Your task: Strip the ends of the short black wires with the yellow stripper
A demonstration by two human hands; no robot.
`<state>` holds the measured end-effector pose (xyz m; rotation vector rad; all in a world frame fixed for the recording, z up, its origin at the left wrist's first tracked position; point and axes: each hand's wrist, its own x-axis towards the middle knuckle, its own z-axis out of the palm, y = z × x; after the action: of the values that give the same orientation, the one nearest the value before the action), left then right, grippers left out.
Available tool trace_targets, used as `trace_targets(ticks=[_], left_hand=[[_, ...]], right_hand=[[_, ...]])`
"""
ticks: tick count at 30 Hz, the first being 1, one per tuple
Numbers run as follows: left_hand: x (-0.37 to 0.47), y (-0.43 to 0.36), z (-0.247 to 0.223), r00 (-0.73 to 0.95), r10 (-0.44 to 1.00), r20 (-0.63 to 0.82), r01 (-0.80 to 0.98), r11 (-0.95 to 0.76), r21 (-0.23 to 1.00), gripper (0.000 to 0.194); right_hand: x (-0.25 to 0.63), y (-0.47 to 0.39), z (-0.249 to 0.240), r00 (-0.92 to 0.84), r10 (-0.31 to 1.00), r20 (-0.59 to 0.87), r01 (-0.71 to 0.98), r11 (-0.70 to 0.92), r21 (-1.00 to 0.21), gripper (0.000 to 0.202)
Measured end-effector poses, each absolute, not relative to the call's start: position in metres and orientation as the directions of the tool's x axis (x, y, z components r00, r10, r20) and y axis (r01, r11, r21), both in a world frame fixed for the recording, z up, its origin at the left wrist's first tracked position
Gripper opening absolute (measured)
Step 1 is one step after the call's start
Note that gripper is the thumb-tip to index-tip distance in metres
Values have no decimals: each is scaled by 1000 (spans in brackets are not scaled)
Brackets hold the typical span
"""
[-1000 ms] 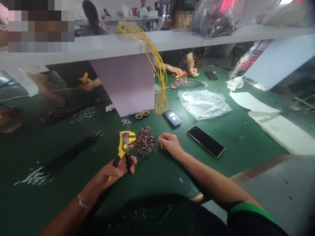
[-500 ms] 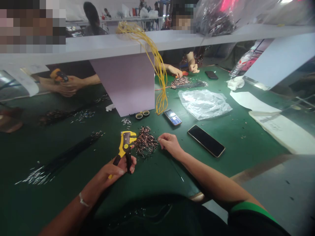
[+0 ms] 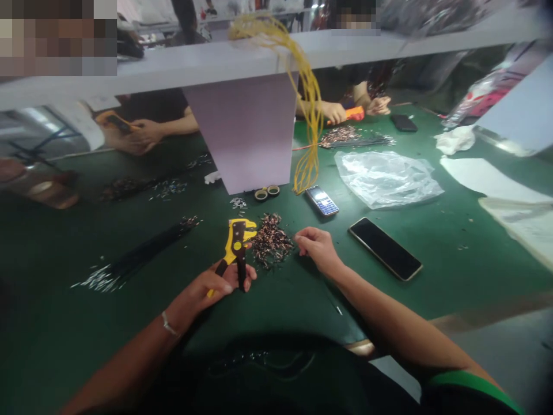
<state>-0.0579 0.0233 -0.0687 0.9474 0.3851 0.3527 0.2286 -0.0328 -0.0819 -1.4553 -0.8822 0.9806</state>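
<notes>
My left hand is wrapped round the handles of a yellow and black wire stripper, its jaws pointing up and right. A pile of short copper-and-black wire pieces lies just right of the jaws on the green table. To the right of the pile, my right hand is in a pinch; a thin dark wire with a pale tip runs below it, and whether the fingers grip it is hard to see. At the left lies a bundle of black wires with pale ends.
A black smartphone and a keypad phone lie at the right, near a clear plastic bag. Yellow wires hang from the white shelf. Across the table, a person's hand holds an orange tool.
The camera view has shifted, so the whole scene sits further right. Across the table, the person's orange tool is raised and more visible. My hands keep nearly the same pose beside the pile.
</notes>
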Motion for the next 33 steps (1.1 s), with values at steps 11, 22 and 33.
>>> trace_targets(ticks=[11,22,33], left_hand=[[-57,26,-59,828,529,-185,-173,556,813,60],[-59,35,-61,776,614,-144,-292,552,781,89],[-61,39,-73,779,608,-154,-317,594,739,89]], right_hand=[[228,-40,-80,295,949,-109,82,-139,-987,18],[203,-62,-84,-117,971,209,446,240,-862,13],[180,-76,-80,-446,782,436,446,616,-649,15]])
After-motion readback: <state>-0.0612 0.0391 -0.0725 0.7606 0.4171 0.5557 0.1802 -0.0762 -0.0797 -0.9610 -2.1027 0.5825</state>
